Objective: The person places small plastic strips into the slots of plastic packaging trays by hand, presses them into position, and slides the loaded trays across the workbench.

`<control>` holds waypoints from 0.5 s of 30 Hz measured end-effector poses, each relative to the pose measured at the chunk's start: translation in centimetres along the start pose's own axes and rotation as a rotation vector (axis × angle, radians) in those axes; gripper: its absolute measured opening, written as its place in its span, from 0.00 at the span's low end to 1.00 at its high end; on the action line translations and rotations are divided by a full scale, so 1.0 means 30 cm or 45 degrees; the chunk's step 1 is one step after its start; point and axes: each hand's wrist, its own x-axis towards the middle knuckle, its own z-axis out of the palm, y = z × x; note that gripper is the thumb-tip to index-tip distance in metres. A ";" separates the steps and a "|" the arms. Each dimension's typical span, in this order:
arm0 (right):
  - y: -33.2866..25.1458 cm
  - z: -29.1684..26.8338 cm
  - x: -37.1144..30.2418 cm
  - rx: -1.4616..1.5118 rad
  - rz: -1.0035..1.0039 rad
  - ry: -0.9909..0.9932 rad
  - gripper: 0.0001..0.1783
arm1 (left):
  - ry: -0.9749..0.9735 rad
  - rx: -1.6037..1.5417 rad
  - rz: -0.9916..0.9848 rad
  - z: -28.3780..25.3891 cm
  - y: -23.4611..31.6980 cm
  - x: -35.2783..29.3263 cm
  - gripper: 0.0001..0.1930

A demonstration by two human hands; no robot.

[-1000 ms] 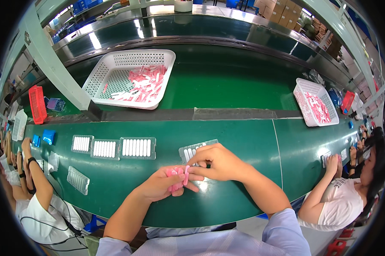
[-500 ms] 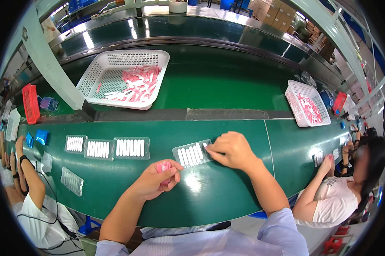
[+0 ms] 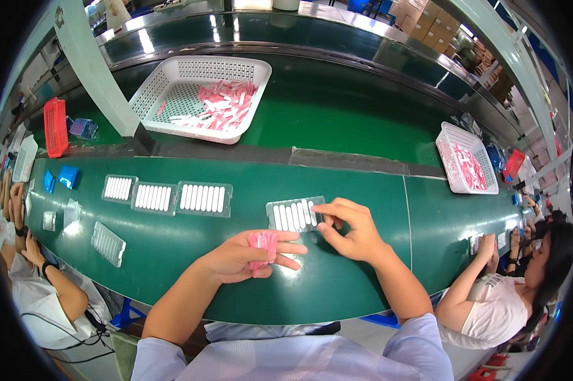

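My left hand (image 3: 239, 259) is closed around a small bundle of pink-and-white strips (image 3: 263, 249), its other fingers stretched out to the right. Just beyond it lies a clear plastic tray (image 3: 270, 216), holding a row of white sticks (image 3: 293, 216) side by side. My right hand (image 3: 356, 233) is at the tray's right end, index fingertip on or just over the last stick. Its thumb stands apart, and I see nothing held between the fingers.
To the left are three clear trays (image 3: 229, 202) filled with white sticks, and an unfilled clear tray (image 3: 108, 244). Beyond the dark ledge, a large white basket (image 3: 261, 82) and a smaller basket (image 3: 447, 149) contain pink-and-white strips. Co-workers (image 3: 499, 305) sit at both sides.
My right hand's pinch has opened, and the white stick it held now lies in the tray. My left hand's outer fingers have spread while it keeps the strips. The whole view has shifted slightly.
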 end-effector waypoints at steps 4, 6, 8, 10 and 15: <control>-0.085 0.057 0.025 0.054 -0.095 -0.089 0.14 | -0.070 0.122 -0.060 0.016 -0.011 0.004 0.27; -0.115 0.080 0.032 0.193 0.016 -0.213 0.16 | -0.079 0.183 -0.089 0.011 -0.029 0.006 0.26; -0.099 0.097 0.032 0.322 0.067 -0.284 0.13 | -0.086 0.247 -0.115 0.017 -0.033 0.006 0.26; -0.064 0.114 0.028 0.581 0.171 -0.421 0.09 | -0.110 0.337 -0.097 0.041 -0.022 0.005 0.24; -0.025 0.056 0.066 0.976 0.530 -0.159 0.05 | 0.045 0.323 -0.026 0.020 0.023 -0.026 0.22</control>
